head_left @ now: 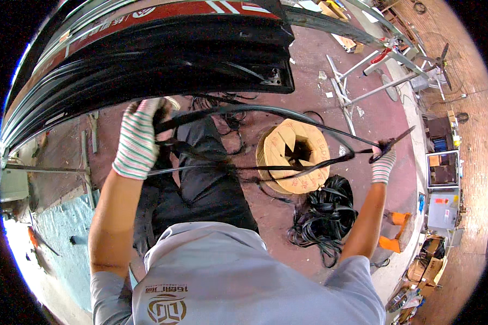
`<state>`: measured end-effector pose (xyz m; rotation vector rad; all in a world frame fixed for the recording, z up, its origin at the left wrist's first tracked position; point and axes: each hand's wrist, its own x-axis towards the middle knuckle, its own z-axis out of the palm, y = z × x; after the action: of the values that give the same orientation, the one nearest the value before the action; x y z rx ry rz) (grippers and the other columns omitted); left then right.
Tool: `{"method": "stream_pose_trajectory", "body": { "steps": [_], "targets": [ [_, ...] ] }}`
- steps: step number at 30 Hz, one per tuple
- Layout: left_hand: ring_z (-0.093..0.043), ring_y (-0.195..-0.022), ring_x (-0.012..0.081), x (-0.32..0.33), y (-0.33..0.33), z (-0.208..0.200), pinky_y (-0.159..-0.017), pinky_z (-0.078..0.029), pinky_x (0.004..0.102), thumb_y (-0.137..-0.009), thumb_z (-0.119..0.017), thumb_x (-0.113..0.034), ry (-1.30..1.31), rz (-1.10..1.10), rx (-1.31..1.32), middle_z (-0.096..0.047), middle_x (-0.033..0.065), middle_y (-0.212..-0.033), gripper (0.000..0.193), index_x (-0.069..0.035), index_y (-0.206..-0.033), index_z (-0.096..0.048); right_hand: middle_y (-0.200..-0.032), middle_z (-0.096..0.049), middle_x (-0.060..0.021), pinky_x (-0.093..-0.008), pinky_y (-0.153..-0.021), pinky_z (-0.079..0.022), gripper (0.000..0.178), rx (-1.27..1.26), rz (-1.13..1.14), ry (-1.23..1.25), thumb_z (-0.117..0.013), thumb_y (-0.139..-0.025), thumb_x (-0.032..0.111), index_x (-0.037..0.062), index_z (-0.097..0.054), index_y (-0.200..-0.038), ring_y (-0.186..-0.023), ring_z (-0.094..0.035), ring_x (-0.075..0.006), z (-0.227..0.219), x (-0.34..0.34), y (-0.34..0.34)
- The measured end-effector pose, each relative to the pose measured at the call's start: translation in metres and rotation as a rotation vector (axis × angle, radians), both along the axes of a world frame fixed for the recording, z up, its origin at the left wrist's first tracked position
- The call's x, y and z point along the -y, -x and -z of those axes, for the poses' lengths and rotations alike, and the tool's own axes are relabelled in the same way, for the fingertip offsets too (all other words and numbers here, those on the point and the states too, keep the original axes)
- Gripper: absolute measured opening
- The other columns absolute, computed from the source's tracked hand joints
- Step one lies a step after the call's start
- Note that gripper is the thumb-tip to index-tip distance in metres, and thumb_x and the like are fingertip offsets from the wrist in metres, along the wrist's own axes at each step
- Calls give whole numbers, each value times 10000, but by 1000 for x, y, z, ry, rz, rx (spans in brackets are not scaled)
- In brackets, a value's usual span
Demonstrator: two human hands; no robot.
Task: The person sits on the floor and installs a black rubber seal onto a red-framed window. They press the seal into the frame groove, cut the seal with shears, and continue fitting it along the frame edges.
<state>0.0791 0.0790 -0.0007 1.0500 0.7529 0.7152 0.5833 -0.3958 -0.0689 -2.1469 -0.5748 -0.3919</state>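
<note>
Left hand: your left hand (137, 142), in a striped knit glove, is raised just under the edge of the black frames; its fingers are curled tight around one end of the black strip

Right hand: your right hand (383, 162), in the same kind of glove, is stretched far out to your right; its fingers are closed on the other end of the strip, and a short tip pokes out past the fist, up and to the right

Strip: the black strip (265, 111) runs between your two hands, well apart, in a high arc, with a lower run sagging back across the spool; it hangs in the air above the floor, touching nothing else that you can make out

Frames: a stack of long black frames (162, 51) fills the upper left, bent by the lens, with a red band along its top edge

Spool: a round cardboard spool (279, 154) lies flat on the red floor (309, 81) below the strip, between your hands

Tangle: a heap of loose black strip (325, 214) lies on the floor just beside the spool, near your right forearm

Stand: a grey metal stand (358, 81) sits further off at the upper right

Orange block: an orange block (398, 230) sits on the floor beside your right elbow
</note>
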Motion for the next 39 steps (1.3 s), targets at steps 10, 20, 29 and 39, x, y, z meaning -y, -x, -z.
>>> {"method": "stream_pose_trajectory", "body": {
  "steps": [10,20,29,39],
  "targets": [
    [-640,-737,166,-140,64,111,-628,-534,315,-971,-536,-193,52,301,110,-692,79,-863,216,-51,-1012,-693,-823,-586,-31,-307,-589,-458,284,-340,492,-463,-446,-1013,263,73,-652,-966,-671,-534,-174,-42,275,-156],
    [-513,-557,75,-15,-9,31,-445,-351,208,-960,-652,-293,-8,9,-84,-613,-18,-731,213,-120,-836,-655,-996,-694,-57,-355,-803,-501,426,-86,916,-27,-657,-910,473,78,-718,-1059,-884,-621,-192,-153,410,-151],
    [-616,-988,143,-28,-37,83,-929,-452,290,-1016,-561,-300,-825,281,-141,-692,39,-1059,314,-20,-1082,-686,-1522,-416,-57,-426,-1186,-220,512,-79,418,-481,-290,-1066,379,138,-380,-1508,-1437,-306,-222,-352,423,-123],
    [-583,-891,110,11,-98,41,-833,-476,308,-936,-697,-406,-412,492,-138,-701,-10,-1035,478,-18,-1215,-677,-1212,-471,-53,-471,-927,-284,325,-29,286,-578,-423,-1006,313,121,-451,-1266,-1102,-403,-229,-467,291,-1]
  ]
}}
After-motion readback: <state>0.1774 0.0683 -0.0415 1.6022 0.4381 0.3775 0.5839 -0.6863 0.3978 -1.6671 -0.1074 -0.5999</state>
